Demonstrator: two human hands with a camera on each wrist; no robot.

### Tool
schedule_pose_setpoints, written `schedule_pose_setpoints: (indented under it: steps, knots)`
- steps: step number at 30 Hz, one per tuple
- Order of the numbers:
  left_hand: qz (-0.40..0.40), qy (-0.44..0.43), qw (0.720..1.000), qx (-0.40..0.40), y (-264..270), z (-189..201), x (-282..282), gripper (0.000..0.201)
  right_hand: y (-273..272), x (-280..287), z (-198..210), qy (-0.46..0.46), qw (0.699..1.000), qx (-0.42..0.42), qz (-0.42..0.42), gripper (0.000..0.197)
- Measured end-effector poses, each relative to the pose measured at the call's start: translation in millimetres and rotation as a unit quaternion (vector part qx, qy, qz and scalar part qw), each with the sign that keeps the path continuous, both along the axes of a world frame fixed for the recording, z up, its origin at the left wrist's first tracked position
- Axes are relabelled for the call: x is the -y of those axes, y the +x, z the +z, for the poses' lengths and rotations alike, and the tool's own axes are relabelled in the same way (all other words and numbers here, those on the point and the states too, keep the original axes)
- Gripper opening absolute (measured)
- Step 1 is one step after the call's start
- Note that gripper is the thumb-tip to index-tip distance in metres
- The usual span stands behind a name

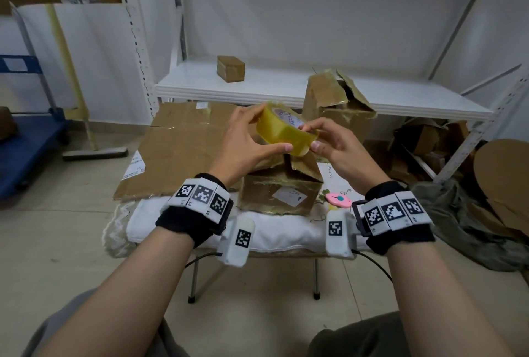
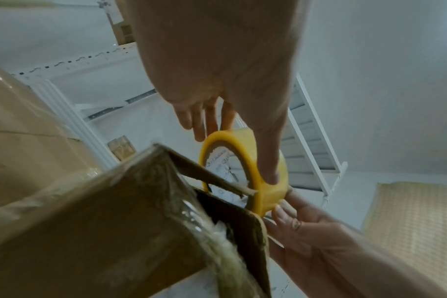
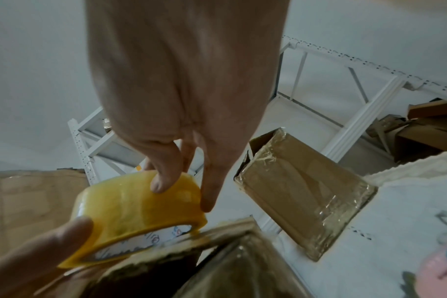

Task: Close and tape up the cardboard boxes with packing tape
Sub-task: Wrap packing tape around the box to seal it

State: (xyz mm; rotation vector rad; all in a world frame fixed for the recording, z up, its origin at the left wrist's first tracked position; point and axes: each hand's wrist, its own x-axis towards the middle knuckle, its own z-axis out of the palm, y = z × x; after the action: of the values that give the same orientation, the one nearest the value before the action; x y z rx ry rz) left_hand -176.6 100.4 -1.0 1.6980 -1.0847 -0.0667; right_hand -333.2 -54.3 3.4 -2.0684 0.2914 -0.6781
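left hand (image 1: 243, 139): fingers curled round tape roll's rim.
tape roll (image 1: 282, 131): held above the open box; light, stiff, probably slick film; hold by the rim.
right hand (image 1: 333, 144): fingertips pinching roll's edge.
box (image 1: 279, 189): on cushion's middle, flaps up; thin cardboard, likely bends.

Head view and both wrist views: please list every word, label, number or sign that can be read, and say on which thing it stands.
No text can be read with certainty.
Yellow roll of packing tape: blue print on its white core, too blurred.
Brown cardboard box on the white cushion: white label with handwriting, too small.
Flattened brown cardboard sheet: white shipping labels, too small.
White wrist bands: black-and-white square code markers, no words.
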Motion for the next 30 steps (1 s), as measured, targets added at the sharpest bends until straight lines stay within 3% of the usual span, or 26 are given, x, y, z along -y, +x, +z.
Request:
schedule_pose_setpoints:
  steps: [9,14,16,20,24,30]
  knots:
    - [0.066,-0.026,0.997,0.032,-7,-2,2,0.082,6,0,-5,0.008,1.0,-0.023,-0.017,0.024]
    - [0.075,-0.092,0.99,-0.074,1,2,0,0.034,5,0,-5,0.022,0.999,-0.037,-0.002,0.027]
    - [0.079,-0.092,0.988,-0.091,7,1,-2,0.026,4,0,-6,0.031,0.998,-0.051,0.007,0.028]
    - [0.058,-0.098,0.981,-0.154,9,-4,-3,0.022,3,-4,-6,0.03,0.996,-0.089,0.01,0.038]
    - [0.07,-0.1,0.978,-0.166,10,-9,0,0.019,2,-6,-4,0.013,0.994,-0.106,0.01,0.043]
    - [0.067,-0.065,0.992,-0.09,3,-12,8,0.02,3,-8,-3,-0.04,0.988,-0.147,-0.004,0.02]
